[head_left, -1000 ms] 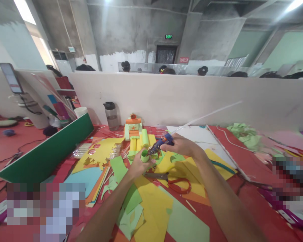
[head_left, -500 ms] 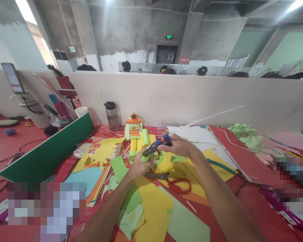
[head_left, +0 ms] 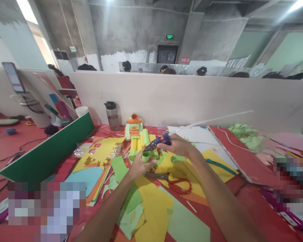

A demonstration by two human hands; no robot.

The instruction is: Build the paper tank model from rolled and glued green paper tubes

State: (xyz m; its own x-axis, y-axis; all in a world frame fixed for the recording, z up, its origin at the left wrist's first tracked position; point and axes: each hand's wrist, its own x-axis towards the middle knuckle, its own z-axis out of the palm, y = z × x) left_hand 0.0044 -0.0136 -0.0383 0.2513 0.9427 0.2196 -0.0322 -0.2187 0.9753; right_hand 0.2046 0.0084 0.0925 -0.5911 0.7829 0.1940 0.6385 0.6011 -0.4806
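Fingers of my left hand (head_left: pixel 139 164) wrap around a short green paper tube (head_left: pixel 146 156), its open end facing up. My right hand (head_left: pixel 176 145) grips a dark blue hot glue gun (head_left: pixel 158 142), and a long clear glue stick (head_left: pixel 214 118) juts from its back. The gun's nozzle is close to the tube's rim; whether they touch I cannot tell. Just beyond my hands lies a model of yellow and green paper rolls (head_left: pixel 137 144). Behind it stands an orange and light green paper model (head_left: pixel 134 127).
Red-handled scissors (head_left: pixel 180 186) lie on yellow paper (head_left: pixel 154 205) below my hands. A green board (head_left: pixel 50 148) stands on edge at left. A water bottle (head_left: pixel 112 116) is by the white partition (head_left: pixel 181 97). Teal-handled tool (head_left: pixel 221 165) and crumpled green paper (head_left: pixel 246 136) are at right.
The glue gun's nozzle has lifted out of the tube's opening to its far rim, so more of the opening shows. The glue stick's far end has swung slightly right and down.
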